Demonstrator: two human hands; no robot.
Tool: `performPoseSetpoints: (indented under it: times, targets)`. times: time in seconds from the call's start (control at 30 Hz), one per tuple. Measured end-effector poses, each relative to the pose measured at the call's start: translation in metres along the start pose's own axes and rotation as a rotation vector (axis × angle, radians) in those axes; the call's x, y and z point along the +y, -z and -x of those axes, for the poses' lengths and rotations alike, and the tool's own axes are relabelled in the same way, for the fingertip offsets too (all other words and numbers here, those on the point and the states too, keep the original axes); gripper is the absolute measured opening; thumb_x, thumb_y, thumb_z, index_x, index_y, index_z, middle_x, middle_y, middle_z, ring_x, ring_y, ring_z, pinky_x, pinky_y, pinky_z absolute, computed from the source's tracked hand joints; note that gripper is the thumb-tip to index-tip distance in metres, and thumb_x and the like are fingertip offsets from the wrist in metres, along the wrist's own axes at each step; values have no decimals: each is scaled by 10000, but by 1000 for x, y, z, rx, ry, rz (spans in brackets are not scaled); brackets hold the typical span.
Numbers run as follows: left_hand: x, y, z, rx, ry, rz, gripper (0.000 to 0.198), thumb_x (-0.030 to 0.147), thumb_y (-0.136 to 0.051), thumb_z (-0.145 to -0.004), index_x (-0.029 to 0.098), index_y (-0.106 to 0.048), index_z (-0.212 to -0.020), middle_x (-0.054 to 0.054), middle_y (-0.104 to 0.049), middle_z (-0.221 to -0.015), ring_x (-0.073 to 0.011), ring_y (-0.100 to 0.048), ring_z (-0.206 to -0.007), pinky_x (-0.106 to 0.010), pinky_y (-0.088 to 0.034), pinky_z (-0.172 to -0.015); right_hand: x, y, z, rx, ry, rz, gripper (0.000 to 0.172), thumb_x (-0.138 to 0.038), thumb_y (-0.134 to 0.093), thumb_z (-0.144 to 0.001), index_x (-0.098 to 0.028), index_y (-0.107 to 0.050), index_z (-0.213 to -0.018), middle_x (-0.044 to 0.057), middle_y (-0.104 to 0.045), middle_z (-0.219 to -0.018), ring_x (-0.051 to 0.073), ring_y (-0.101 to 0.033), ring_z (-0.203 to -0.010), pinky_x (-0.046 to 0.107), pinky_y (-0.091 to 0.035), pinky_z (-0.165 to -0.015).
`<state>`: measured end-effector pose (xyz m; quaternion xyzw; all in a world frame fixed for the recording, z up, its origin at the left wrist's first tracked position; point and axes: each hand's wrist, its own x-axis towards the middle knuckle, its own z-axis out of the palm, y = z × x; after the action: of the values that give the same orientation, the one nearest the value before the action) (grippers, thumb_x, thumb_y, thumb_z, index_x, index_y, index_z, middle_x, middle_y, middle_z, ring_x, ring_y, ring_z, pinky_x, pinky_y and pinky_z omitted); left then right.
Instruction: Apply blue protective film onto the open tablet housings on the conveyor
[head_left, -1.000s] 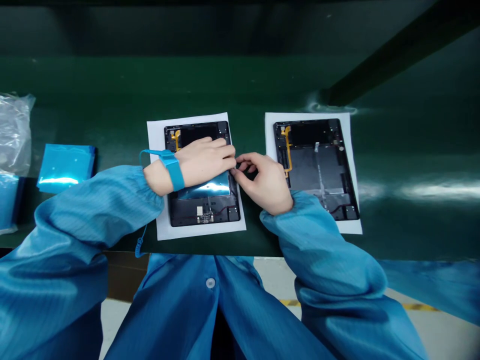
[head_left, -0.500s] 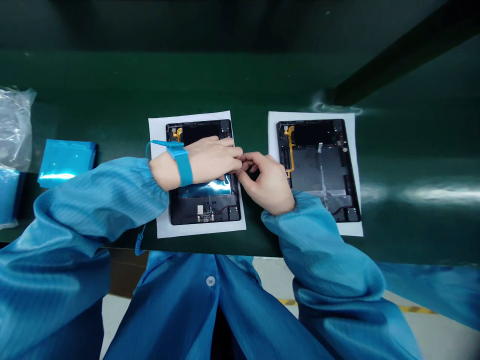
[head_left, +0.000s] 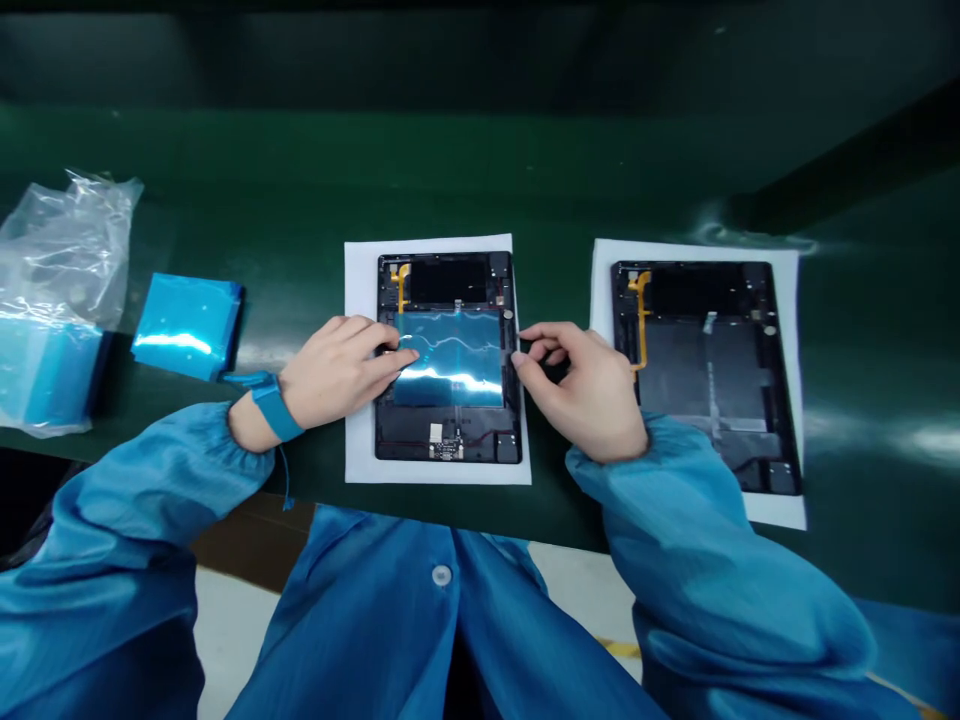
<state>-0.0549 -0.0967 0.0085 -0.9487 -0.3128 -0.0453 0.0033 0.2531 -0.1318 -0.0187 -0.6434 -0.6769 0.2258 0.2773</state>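
Observation:
An opened tablet [head_left: 487, 435] lies on white sheets, its insides facing up. A shiny blue film [head_left: 465, 350] covers the middle of it. My left hand [head_left: 341, 370] reaches over the tablet's left edge, its fingers stretched out and its fingertips resting on the film. At the right edge, my right hand [head_left: 589, 385] has its index finger and thumb apart, the tips at the tablet's rim; its other fingers are curled, and nothing shows in it. A blue wrist strap [head_left: 276, 407] is round my left wrist.
To the right, a second opened tablet [head_left: 675, 355] lies on white paper [head_left: 784, 512], with my right sleeve over its lower left. A stack of blue films [head_left: 187, 325] and a clear plastic bag [head_left: 71, 240] holding more blue sheets lie on the left.
My left hand has drawn back leftward from across the tablet, uncovering the blue film. My right hand stays by the right edge, now apart from the left. The view has shifted left.

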Motion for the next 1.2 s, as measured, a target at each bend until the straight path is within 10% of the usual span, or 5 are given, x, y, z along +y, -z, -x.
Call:
performPoseSetpoints:
  times: [0.5, 0.8, 1.03, 1.2]
  targets:
    - [15, -7, -40, -40, 52, -69, 533, 237, -488, -986, 58, -572, -1481, -160, -699, -1087, -309, -623, -1004, -430, -455, -795, 0, -1, 2, -8, 14, 50, 235, -336, -620, -885, -220, -665, -1085, 51, -681, -810, 237, -597, -791, 390, -510, -771]
    - [-1, 22, 0, -214, -216, -4, 445, 182, -506, -1009, 197, -653, -1428, -135, -634, -1415, -328, -582, -1283, -469, -516, -1067, 4, -5, 0, 8, 55, 62, 243, -309, -639, -903, -192, -679, -1113, 32, -657, -781, 218, -587, -770, 356, -486, -743]
    - [-5, 8, 14, -42, -138, 256, 412, 226, -548, -962, 200, -687, -1350, -125, -593, -1493, -338, -496, -1449, -533, -463, -1195, -12, 3, 21, -95, 528, 405, 359, -365, -504, -1057, -177, -751, -1237, 100, -682, -928, 236, -562, -828, 355, -423, -699]
    - [-7, -15, 7, -16, 115, 262, 995, 701, -619, -914, 81, -318, -1631, -250, -342, -1683, -467, -276, -1585, -648, -296, -1269, -24, 1, 16, -219, 493, 560, 772, -666, -383, -1036, -53, -617, -1442, 154, -668, -993, 269, -590, -876, 379, -454, -744]
